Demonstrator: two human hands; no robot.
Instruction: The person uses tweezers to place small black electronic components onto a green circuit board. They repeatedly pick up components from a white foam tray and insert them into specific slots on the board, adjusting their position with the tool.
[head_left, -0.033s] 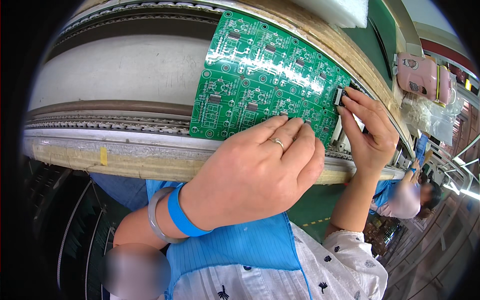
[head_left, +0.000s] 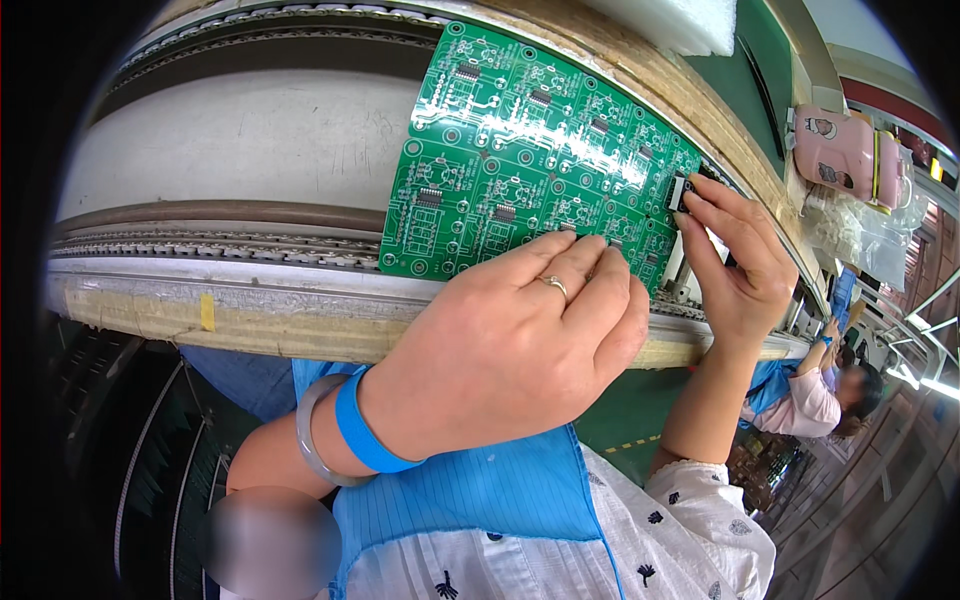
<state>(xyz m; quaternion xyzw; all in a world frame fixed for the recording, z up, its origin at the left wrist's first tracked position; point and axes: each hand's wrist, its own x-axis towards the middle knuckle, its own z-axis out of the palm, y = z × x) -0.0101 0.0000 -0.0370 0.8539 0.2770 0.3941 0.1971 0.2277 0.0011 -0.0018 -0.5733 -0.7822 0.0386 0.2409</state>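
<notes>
The circuit board (head_left: 520, 120) is lying between the far chain rail (head_left: 290, 20) and the near chain rail (head_left: 220, 248), with a flat panel (head_left: 250, 135) stretching out to its left. The left hand (head_left: 530, 330) is reaching over the board's front edge, while the right hand (head_left: 745, 250) is pinching a component (head_left: 677, 193) at its right end. A foam block (head_left: 690, 22) is sitting behind the board, and a box (head_left: 835, 155) is standing beyond the right hand, beside a plastic bag (head_left: 878, 238).

green floor (head_left: 615, 408), bright tube lights (head_left: 940, 388)
</notes>
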